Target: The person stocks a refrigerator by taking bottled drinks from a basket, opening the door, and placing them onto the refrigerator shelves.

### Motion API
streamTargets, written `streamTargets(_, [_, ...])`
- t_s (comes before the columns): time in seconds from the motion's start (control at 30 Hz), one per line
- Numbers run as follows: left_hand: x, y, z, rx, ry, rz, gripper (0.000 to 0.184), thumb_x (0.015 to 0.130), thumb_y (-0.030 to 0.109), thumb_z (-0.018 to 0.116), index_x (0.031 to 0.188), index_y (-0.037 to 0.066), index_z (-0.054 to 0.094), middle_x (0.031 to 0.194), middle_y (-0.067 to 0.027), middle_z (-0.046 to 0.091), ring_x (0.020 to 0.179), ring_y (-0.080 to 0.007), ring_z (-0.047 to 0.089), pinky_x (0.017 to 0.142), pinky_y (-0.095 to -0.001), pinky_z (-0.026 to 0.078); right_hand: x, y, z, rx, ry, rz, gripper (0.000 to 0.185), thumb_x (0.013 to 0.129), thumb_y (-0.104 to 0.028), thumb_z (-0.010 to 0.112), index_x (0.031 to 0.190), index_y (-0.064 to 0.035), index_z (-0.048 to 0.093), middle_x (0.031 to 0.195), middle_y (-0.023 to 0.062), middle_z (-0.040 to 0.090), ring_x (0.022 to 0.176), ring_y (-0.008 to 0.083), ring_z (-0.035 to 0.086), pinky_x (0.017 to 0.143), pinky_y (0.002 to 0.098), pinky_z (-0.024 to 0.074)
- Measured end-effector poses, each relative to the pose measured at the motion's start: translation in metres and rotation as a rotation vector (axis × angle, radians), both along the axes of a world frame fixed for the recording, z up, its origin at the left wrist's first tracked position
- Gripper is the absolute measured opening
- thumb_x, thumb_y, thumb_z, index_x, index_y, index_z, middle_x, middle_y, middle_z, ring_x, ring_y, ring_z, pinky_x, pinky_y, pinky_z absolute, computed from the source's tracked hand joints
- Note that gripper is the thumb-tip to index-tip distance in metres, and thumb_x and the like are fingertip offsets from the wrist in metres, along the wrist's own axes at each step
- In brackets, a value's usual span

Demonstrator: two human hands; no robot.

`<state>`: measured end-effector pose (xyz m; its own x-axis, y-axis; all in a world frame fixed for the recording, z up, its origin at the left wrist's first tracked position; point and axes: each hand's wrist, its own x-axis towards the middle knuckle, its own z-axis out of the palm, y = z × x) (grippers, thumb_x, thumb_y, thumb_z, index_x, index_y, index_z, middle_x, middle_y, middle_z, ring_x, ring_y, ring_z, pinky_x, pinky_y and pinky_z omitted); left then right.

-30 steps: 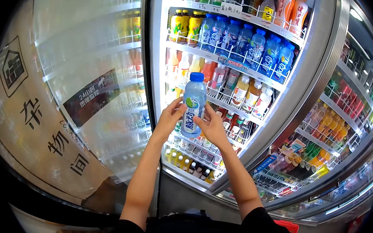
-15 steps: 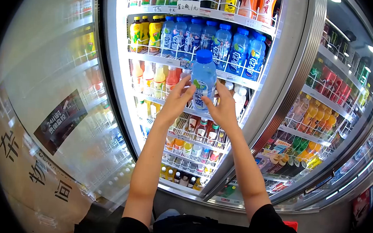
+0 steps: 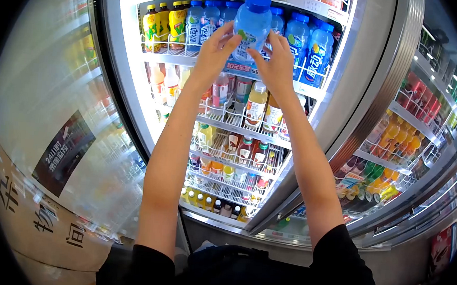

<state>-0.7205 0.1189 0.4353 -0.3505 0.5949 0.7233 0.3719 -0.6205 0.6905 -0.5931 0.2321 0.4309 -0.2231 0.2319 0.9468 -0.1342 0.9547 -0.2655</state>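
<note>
A blue drink bottle [image 3: 251, 25] with a blue cap is held upright between my two hands, before the fridge's upper shelf. My left hand [image 3: 215, 51] curls its fingers and thumb against the bottle's left side. On the opposite side, my right hand [image 3: 275, 61] grips the lower part, its thumb in front. A row of matching blue bottles [image 3: 317, 56] stands directly behind on the wire-fronted shelf [image 3: 184, 60], partly hidden by the held bottle and my fingers. Left of them are several yellow-capped bottles [image 3: 151, 29].
The open glass door [image 3: 36, 92] is at the left, bearing a dark sticker [image 3: 64, 152]. Lower shelves hold juice bottles [image 3: 255, 104] and other drinks. A metal frame [image 3: 372, 94] divides this fridge from the neighbouring glass-fronted one with cans and orange bottles [image 3: 393, 138].
My hands and the held bottle have moved up in the view, and the bottle looks larger. The shelves have shifted as the camera moved. Both hands keep their hold.
</note>
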Motion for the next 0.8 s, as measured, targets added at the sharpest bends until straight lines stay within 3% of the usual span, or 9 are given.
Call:
streamTargets(0.07, [-0.01, 0.009, 0.016, 0.058, 0.11, 0.055, 0.057, 0.097, 0.031, 0.064, 0.145, 0.006, 0.046, 0.135, -0.0087, 0.056, 0.127, -0.0196, 0.051, 0.108, -0.0367, 0.038, -0.015, 0.011, 0.012, 0.09, 0.053, -0.099, 0.059, 0.079, -0.012, 0.08, 0.13, 0.0026, 0.055, 0.115, 0.0174, 0.061, 0.102, 0.0301, 0.066, 0.087, 0.0365, 0.0559])
streamTargets(0.1, [-0.017, 0.014, 0.022, 0.079, 0.15, 0.049, 0.06, 0.094, 0.029, 0.068, 0.145, 0.006, 0.046, 0.137, -0.009, 0.055, 0.129, -0.0209, 0.05, 0.109, -0.0357, 0.038, -0.022, 0.015, 0.015, 0.072, 0.065, -0.016, 0.059, 0.078, -0.008, 0.077, 0.128, 0.0052, 0.051, 0.114, 0.0221, 0.058, 0.103, 0.0391, 0.06, 0.09, 0.0434, 0.0487])
streamTargets(0.23, [-0.036, 0.029, 0.027, 0.075, 0.172, -0.021, 0.061, 0.092, 0.027, 0.071, 0.144, 0.006, 0.047, 0.138, -0.0091, 0.055, 0.129, -0.0226, 0.05, 0.109, -0.0349, 0.037, -0.043, 0.032, 0.013, 0.038, 0.061, -0.048, 0.059, 0.078, -0.007, 0.076, 0.129, 0.0054, 0.05, 0.113, 0.0238, 0.059, 0.105, 0.04, 0.059, 0.09, 0.0438, 0.0486])
streamTargets(0.33, [-0.054, 0.047, 0.024, 0.058, 0.199, -0.064, 0.062, 0.09, 0.028, 0.074, 0.142, 0.006, 0.048, 0.137, -0.0101, 0.056, 0.127, -0.0243, 0.052, 0.108, -0.0348, 0.038, -0.05, 0.034, 0.012, 0.094, 0.012, -0.209, 0.062, 0.08, -0.008, 0.077, 0.134, 0.0, 0.049, 0.116, 0.0202, 0.061, 0.102, 0.033, 0.066, 0.086, 0.0376, 0.0546])
streamTargets(0.4, [-0.07, 0.061, 0.023, -0.037, 0.262, 0.033, 0.063, 0.088, 0.029, 0.076, 0.141, 0.006, 0.049, 0.134, -0.0101, 0.058, 0.124, -0.0238, 0.054, 0.107, -0.0351, 0.039, -0.049, 0.029, 0.014, -0.095, -0.073, -0.15, 0.068, 0.08, -0.008, 0.077, 0.139, -0.004, 0.044, 0.12, 0.0223, 0.06, 0.103, 0.0346, 0.067, 0.084, 0.0385, 0.0551])
streamTargets(0.47, [-0.076, 0.069, 0.024, 0.031, 0.299, 0.052, 0.063, 0.087, 0.033, 0.077, 0.138, 0.005, 0.052, 0.125, -0.0103, 0.064, 0.118, -0.0221, 0.058, 0.103, -0.0346, 0.042, -0.044, 0.027, 0.017, -0.081, -0.108, -0.177, 0.077, 0.08, -0.007, 0.077, 0.146, -0.0075, 0.037, 0.123, 0.0235, 0.059, 0.103, 0.0346, 0.067, 0.083, 0.0393, 0.0557])
streamTargets(0.53, [-0.075, 0.067, 0.029, -0.013, 0.301, 0.152, 0.067, 0.083, 0.042, 0.079, 0.133, 0.002, 0.057, 0.118, -0.0136, 0.068, 0.113, -0.0236, 0.062, 0.101, -0.0372, 0.045, -0.045, 0.028, 0.022, -0.036, -0.099, -0.167, 0.082, 0.079, -0.004, 0.076, 0.148, -0.0074, 0.033, 0.121, 0.0236, 0.059, 0.11, 0.041, 0.059, 0.089, 0.0447, 0.0506])
streamTargets(0.67, [-0.087, 0.077, 0.025, 0.055, 0.29, 0.165, 0.067, 0.082, 0.047, 0.078, 0.128, 0.001, 0.061, 0.11, -0.0123, 0.07, 0.105, -0.0211, 0.064, 0.095, -0.0352, 0.048, -0.044, 0.031, 0.033, 0.281, -0.096, -0.395, 0.072, 0.082, -0.015, 0.076, 0.142, 0.0029, 0.041, 0.122, 0.0219, 0.058, 0.115, 0.0392, 0.055, 0.093, 0.0443, 0.0487])
streamTargets(0.8, [-0.089, 0.077, 0.031, 0.02, 0.251, 0.169, 0.061, 0.082, 0.05, 0.077, 0.118, 0.002, 0.068, 0.101, -0.0113, 0.073, 0.097, -0.0181, 0.066, 0.087, -0.0318, 0.049, -0.053, 0.033, 0.04, 0.086, -0.152, -0.295, 0.066, 0.085, -0.019, 0.075, 0.138, 0.0053, 0.045, 0.122, 0.0239, 0.06, 0.105, 0.0436, 0.062, 0.084, 0.0454, 0.053])
